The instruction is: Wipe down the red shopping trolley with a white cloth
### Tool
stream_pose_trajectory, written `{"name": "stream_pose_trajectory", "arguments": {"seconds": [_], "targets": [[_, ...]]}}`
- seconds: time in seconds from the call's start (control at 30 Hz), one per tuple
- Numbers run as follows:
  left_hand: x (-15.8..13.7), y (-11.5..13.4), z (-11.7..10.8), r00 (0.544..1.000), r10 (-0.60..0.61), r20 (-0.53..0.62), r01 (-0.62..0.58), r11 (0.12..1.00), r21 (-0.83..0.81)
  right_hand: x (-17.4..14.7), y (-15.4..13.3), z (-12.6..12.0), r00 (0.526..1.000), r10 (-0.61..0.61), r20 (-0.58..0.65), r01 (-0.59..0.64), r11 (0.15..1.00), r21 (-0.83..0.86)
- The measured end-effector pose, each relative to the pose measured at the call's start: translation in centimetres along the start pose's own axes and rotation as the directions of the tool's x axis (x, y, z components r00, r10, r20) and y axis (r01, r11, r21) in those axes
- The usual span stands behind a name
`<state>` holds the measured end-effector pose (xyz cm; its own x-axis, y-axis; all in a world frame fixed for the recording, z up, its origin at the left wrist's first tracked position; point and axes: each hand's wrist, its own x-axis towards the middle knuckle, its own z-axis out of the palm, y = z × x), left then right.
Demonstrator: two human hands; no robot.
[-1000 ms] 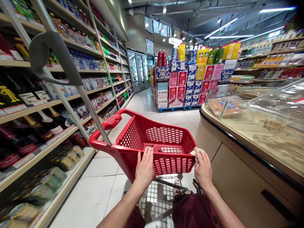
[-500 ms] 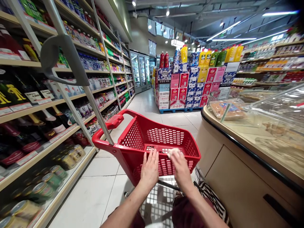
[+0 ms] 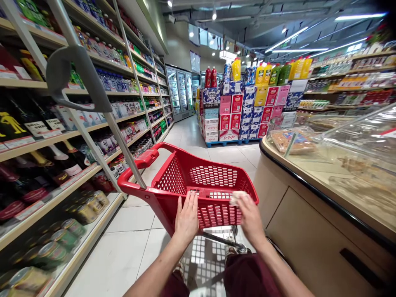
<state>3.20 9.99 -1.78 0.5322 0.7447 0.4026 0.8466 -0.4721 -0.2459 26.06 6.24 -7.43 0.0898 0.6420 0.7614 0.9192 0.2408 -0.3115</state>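
Observation:
A red plastic shopping cart (image 3: 167,206) with perforated basket walls stands in front of me, its grey pole and handle (image 3: 93,82) rising on the left. My left hand (image 3: 187,215) lies flat with fingers stretched out against the near side of the basket. At the near rim, toward the right end, my right hand (image 3: 251,216) holds a crumpled white cloth or tissue (image 3: 237,197) under its fingers. No goods show inside the basket.
Drink shelves (image 3: 102,169) with bottles and cans line the left. Stacked cartons (image 3: 229,111) topped with juice bottles stand ahead. To the right is a glass-topped counter (image 3: 309,198) with packaged food. Glass-door fridges (image 3: 181,90) stand at the back.
My right hand has slid right along the near rim with the white cloth. My left hand has shifted slightly left and down. The view has moved a little.

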Motion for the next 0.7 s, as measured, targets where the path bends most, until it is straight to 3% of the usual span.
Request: {"name": "stream_pose_trajectory", "arguments": {"seconds": [0.1, 0.17, 0.27, 0.47, 0.6, 0.7], "targets": [[0.0, -0.3, -0.1, 0.999, -0.048, 0.009, 0.048, 0.999, -0.007, 0.1, 1.1, -0.3, 0.982, 0.156, -0.109, -0.164, 0.984, -0.066], [0.2, -0.2, -0.4, 0.998, -0.058, 0.027, 0.058, 0.998, -0.019, 0.2, 0.6, 0.1, 0.991, 0.121, -0.061, -0.124, 0.991, -0.05], [0.5, -0.6, -1.1, 0.998, -0.034, 0.046, 0.036, 0.998, -0.049, 0.1, -0.1, 0.8, 0.997, -0.024, 0.069, 0.023, 1.0, 0.013], [1.0, -4.1, -3.1, 0.981, -0.194, -0.033, 0.193, 0.981, -0.011, -0.7, 3.0, 0.5, 0.974, 0.223, -0.042, -0.225, 0.972, -0.065], [1.1, -5.1, -3.4, 0.981, -0.191, -0.033, 0.192, 0.981, 0.014, -0.5, 2.6, 1.5, 0.991, 0.132, 0.022, -0.132, 0.991, -0.024], [0.9, -4.8, -3.5, 0.987, -0.161, -0.022, 0.161, 0.987, 0.013, 0.6, 2.7, 2.1, 0.99, 0.134, 0.032, -0.135, 0.991, 0.004]]}}
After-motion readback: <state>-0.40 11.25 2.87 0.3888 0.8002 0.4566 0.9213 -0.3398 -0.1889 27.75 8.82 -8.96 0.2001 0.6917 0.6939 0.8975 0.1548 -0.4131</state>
